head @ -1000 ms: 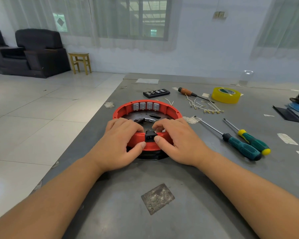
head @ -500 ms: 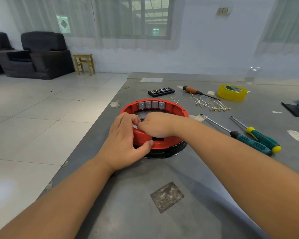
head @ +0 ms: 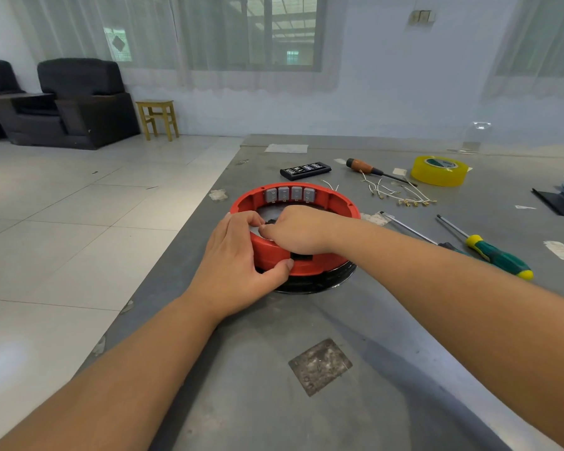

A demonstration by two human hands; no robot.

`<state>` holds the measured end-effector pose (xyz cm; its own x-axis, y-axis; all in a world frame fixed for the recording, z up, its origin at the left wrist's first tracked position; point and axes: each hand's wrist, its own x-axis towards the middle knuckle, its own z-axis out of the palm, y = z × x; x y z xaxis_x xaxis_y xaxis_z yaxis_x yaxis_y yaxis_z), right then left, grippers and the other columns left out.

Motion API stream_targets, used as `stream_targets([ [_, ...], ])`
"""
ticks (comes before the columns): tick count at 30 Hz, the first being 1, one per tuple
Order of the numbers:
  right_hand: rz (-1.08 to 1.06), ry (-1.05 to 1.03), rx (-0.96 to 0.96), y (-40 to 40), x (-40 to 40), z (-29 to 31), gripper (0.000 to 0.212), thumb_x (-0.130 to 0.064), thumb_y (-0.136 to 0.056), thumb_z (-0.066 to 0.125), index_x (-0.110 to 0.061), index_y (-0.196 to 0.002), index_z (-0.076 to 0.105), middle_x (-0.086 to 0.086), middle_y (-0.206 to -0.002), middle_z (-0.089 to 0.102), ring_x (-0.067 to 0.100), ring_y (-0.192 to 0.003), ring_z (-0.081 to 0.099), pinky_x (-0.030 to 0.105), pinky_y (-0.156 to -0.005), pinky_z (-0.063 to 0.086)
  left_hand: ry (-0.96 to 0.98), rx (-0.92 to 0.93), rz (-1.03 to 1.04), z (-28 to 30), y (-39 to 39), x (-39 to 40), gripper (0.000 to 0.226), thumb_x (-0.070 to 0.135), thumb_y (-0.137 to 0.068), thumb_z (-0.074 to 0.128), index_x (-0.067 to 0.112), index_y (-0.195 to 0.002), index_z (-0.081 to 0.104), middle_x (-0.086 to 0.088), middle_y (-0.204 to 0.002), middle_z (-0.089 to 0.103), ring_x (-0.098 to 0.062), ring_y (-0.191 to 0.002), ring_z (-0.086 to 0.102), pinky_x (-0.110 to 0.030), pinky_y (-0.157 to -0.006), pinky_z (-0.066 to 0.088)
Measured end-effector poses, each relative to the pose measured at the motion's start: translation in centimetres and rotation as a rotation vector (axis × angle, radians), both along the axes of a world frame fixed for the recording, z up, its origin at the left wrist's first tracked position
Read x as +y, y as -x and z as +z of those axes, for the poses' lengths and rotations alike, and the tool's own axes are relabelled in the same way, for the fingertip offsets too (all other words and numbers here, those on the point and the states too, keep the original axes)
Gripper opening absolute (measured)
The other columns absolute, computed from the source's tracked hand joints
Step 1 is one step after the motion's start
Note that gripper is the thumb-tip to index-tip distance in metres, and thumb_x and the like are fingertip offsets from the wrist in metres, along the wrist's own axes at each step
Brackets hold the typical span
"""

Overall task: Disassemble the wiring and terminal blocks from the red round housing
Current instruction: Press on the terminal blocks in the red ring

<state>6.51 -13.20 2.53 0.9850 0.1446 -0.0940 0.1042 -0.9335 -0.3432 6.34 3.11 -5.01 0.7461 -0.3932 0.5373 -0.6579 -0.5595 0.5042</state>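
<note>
Item: red round housing [head: 306, 262], a smooth moulded plastic ring on a black base, near the left edge of the grey table [head: 274, 402]. We see our left hand [head: 238, 271] wrapped over the near rim, thumb pressed on the outer wall, probably to steady it. Our right hand [head: 302, 231] reaches inside with fingers curled down; whether they pinch a part we cannot tell. Four grey terminal blocks [head: 289, 194], squarish, line the far inner wall. Loose white wires [head: 394, 193] with brass ends lie beyond, beside a green-handled screwdriver [head: 495, 255] and glossy yellow tape roll [head: 439, 170].
</note>
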Motion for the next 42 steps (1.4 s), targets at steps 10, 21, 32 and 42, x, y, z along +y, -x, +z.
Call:
stream_targets([
  [10,0.029,0.107,-0.092,0.2,0.8,-0.7,0.056,-0.039,-0.107,0.026,-0.015,-0.063,0.051,0.005,-0.064,0.056,0.018,-0.062,0.052,0.033,-0.054,0.028,0.012,-0.003,-0.010,0.2,0.3,-0.1,0.075,0.065,-0.074,0.058,0.017,-0.129,0.042,0.003,-0.126,0.049,-0.013,-0.124,0.040,-0.051,-0.119,0.033],
  [21,0.025,0.084,-0.177,0.6,0.7,-0.8,0.053,-0.035,-0.108,0.031,-0.015,-0.062,0.047,0.003,-0.061,0.051,0.016,-0.055,0.047,0.031,-0.050,0.029,0.035,0.013,-0.009,0.3,0.5,-0.2,0.074,0.058,-0.077,0.067,0.017,-0.132,0.041,0.010,-0.125,0.041,-0.004,-0.121,0.034,-0.050,-0.119,0.035],
  [32,-0.007,0.052,-0.212,0.3,0.5,-1.3,0.056,-0.039,-0.104,0.036,-0.016,-0.054,0.050,0.000,-0.050,0.052,0.015,-0.049,0.049,0.029,-0.048,0.028,0.050,0.005,-0.025,0.3,0.5,-0.2,0.069,0.047,-0.082,0.078,0.017,-0.131,0.040,0.015,-0.121,0.039,-0.003,-0.120,0.033,-0.052,-0.120,0.035],
  [42,-0.047,-0.322,-0.195,0.7,-2.3,0.6,0.072,-0.055,-0.106,0.022,-0.020,-0.069,0.073,-0.014,-0.062,0.070,-0.004,-0.060,0.061,0.027,-0.068,0.040,0.011,0.038,-0.029,0.1,0.2,0.0,0.085,0.073,-0.075,0.055,0.017,-0.137,0.040,0.014,-0.130,0.039,-0.014,-0.135,0.038,-0.049,-0.122,0.033],
])
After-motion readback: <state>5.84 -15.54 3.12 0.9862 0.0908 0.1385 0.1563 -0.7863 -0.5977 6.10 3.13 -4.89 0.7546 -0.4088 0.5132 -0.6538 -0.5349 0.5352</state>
